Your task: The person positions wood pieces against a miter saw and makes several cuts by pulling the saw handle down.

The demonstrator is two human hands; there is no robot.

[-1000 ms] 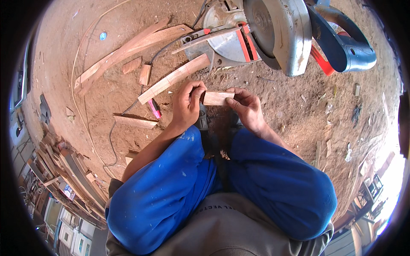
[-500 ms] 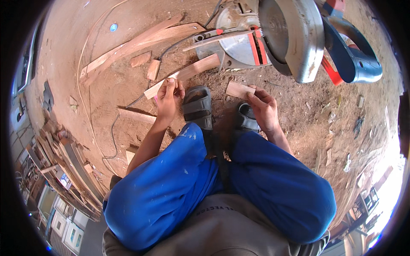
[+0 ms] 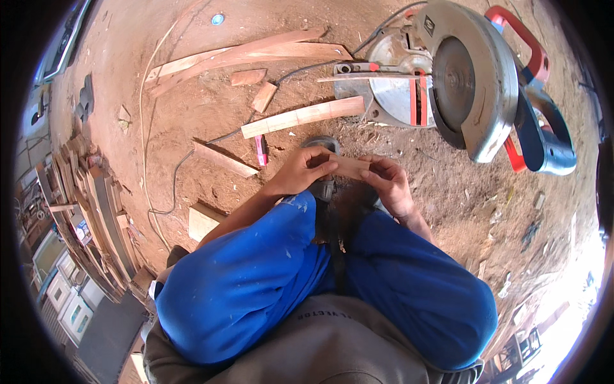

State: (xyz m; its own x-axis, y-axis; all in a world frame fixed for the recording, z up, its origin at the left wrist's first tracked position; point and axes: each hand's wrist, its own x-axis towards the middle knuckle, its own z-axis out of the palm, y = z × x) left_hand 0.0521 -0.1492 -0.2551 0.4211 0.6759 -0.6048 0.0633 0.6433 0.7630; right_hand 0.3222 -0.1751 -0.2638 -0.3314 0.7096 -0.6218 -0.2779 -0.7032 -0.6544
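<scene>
Head view: I have the saw (image 3: pixel 476 89) at upper right, with the long strip (image 3: pixel 304 116) lying just beside its base. Nearer the knees, the left hand (image 3: pixel 304 171) and the right hand (image 3: pixel 391 185) each pinch 1 end of the block (image 3: pixel 350 168), thumb against fingers, clear of the ground. In the picture from 0.5 s ago, only the right holds it; now 2 hands do, so I judge it steadier and easier to turn. Smallest, the pink item (image 3: pixel 261 150) lies below the strip.

Bare hands (image 3: pixel 300 173): two. Small brown held wood piece (image 3: pixel 350 168): one. Grey metal saw (image 3: pixel 481 83): one. Long crossed wooden strips (image 3: pixel 288 40): two.
</scene>
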